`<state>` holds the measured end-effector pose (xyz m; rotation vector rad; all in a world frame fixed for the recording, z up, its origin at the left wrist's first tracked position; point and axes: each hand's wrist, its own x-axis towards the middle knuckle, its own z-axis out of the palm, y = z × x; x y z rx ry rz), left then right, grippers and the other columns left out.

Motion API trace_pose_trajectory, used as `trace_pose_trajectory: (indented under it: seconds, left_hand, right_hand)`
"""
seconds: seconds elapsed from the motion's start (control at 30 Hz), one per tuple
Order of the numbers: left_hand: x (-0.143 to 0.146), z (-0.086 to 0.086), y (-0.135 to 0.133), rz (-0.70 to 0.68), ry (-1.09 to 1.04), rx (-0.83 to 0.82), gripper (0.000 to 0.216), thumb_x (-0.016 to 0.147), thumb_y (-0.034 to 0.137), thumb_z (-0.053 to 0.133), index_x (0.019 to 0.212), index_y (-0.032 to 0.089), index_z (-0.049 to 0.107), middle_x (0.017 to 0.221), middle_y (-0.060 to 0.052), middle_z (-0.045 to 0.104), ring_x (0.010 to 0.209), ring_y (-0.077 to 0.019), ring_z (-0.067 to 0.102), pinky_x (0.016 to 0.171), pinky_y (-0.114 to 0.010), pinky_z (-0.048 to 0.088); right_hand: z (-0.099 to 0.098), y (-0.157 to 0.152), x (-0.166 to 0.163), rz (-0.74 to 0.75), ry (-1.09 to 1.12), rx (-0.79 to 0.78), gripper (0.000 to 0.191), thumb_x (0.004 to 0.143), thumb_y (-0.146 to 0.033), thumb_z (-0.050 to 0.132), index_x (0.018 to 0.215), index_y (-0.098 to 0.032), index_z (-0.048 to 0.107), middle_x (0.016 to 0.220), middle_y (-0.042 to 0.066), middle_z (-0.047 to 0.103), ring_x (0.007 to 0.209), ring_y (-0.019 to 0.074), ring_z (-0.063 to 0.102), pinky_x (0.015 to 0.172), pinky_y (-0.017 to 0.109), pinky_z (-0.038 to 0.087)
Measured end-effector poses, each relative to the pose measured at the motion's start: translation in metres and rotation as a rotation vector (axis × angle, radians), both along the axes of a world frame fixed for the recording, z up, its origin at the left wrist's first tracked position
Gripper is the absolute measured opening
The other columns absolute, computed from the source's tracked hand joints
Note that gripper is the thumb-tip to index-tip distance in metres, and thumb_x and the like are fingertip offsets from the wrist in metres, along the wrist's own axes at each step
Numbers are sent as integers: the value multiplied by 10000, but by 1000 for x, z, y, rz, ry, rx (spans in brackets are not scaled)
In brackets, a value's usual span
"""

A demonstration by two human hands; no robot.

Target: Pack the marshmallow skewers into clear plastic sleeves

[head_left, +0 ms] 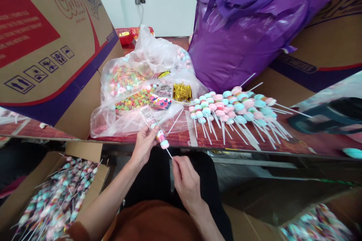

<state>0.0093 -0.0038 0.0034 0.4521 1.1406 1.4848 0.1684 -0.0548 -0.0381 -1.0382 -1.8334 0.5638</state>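
Over the table's front edge, my left hand [145,144] is closed round a marshmallow skewer [164,144] sleeved in a printed clear wrapper [147,116]. One pale blue and pink marshmallow shows at its lower end. My right hand [186,179] pinches the white stick below it. To the right lies a pile of unwrapped marshmallow skewers [232,107] in pink, blue and white, sticks toward me. Ahead are gold twist ties [182,92] in a small container, beside a stack of printed wrappers [160,101]. Colourful gummy candies [132,99] lie in clear plastic bags [97,120].
Large cardboard boxes flank the table [181,135], one at left [85,45]. A purple bag [234,41] stands behind the skewers. A dark teal bottle [319,115] lies at right. Below left, an open carton [31,184] holds many wrapped skewers; more lie in another at lower right.
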Motion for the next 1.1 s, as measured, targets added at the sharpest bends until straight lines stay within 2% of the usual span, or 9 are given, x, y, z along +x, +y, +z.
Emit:
trace_pose_trajectory:
  seconds: [0.2,0.3,0.47,0.63,0.8,0.93,1.1]
  left_hand:
    - [-4,2,0,-48,-83,-35,368,702,414,845,870,134,676,847,-119,754,792,-264,750,691,-341,592]
    - [-2,0,-3,-91,-62,-24,366,702,422,842,860,131,686,851,-118,754,789,-256,749,714,-333,587]
    - [9,0,-10,-124,-82,-23,336,721,415,830,853,140,688,875,-108,752,853,-259,751,755,-322,580]
    - [-4,2,-5,-97,-103,-28,342,717,402,838,864,122,709,897,-135,761,876,-278,750,739,-322,582]
    - [-13,0,0,-35,-146,-17,344,713,401,841,873,127,710,909,-136,765,860,-287,748,683,-331,585]
    - [-3,-1,-5,-66,-120,-9,387,704,415,846,905,118,701,905,-127,761,852,-264,748,684,-298,572]
    - [8,1,-15,-96,-125,-19,408,691,447,847,868,122,674,865,-113,761,889,-260,740,778,-336,570]
  right_hand:
    - [6,4,-2,42,132,-190,187,1008,-203,462,941,-195,637,789,28,592,699,146,586,672,266,495]
    - [6,3,-8,-4,189,-308,190,1000,-258,492,904,-195,643,771,18,598,667,139,569,635,252,479]
    - [5,7,-35,-89,325,-399,230,981,-353,510,914,-191,659,809,38,637,701,154,577,622,254,482]
    - [8,5,-34,-13,424,-628,293,950,-451,548,918,-186,670,673,-6,532,559,122,465,476,225,384]
    - [6,-3,-15,39,575,-861,333,892,-494,635,896,-162,655,628,-46,421,505,80,350,436,204,288]
    - [6,2,-25,29,667,-883,336,867,-495,672,878,-160,648,618,-63,392,486,59,307,421,185,252]
    - [12,16,-52,-21,739,-796,345,844,-509,690,817,-172,618,572,-83,369,444,49,307,395,172,264]
